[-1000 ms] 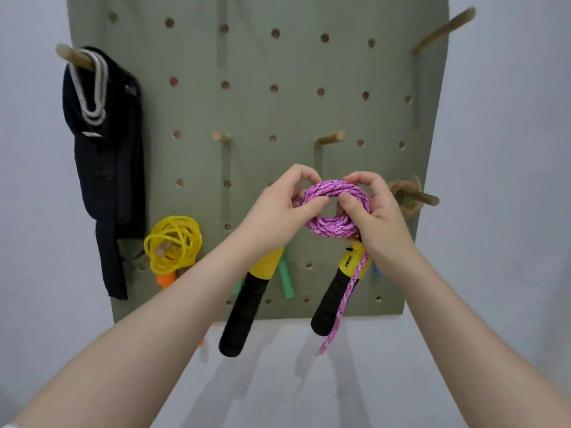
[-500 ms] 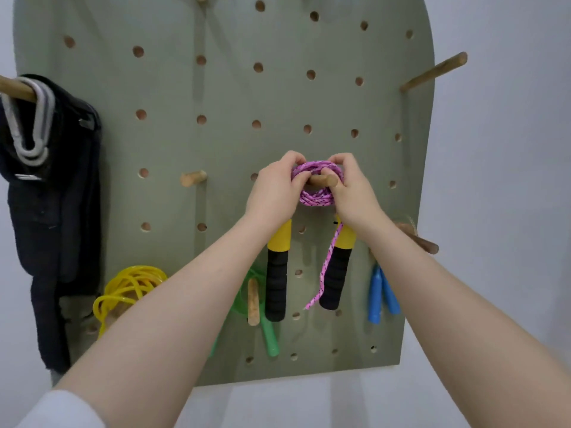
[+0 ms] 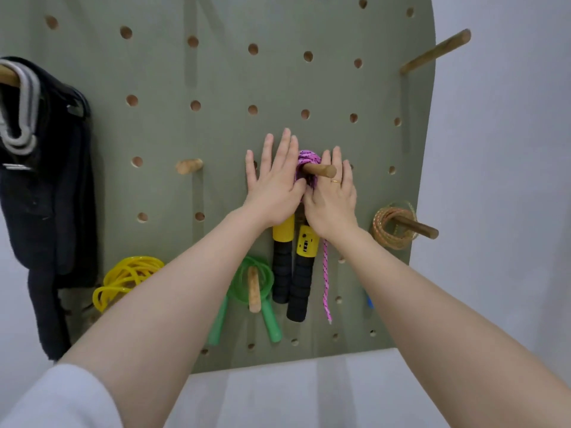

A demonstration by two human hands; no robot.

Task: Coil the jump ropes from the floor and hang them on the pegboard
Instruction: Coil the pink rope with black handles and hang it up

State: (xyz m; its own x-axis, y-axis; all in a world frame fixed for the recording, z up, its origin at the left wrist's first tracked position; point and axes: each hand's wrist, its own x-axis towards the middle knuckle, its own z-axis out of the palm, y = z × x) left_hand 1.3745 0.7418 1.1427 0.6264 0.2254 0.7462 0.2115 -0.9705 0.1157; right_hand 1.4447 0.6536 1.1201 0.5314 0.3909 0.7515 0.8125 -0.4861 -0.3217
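With the pink jump rope (image 3: 306, 168) coiled over its wooden peg (image 3: 319, 170) on the pegboard (image 3: 216, 134), both the left hand (image 3: 275, 177) and right hand (image 3: 332, 193) press flat-fingered beside it, joining 3 hung ropes, so little seems left.

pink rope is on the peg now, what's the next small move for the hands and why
Probably draw both hands straight back off the board. The pink rope coil already sits round the wooden peg, close to the pegboard, and its yellow-and-black handles hang below it. The left hand and right hand lie flat with straight fingers, pressing rather than gripping, so nothing needs holding.
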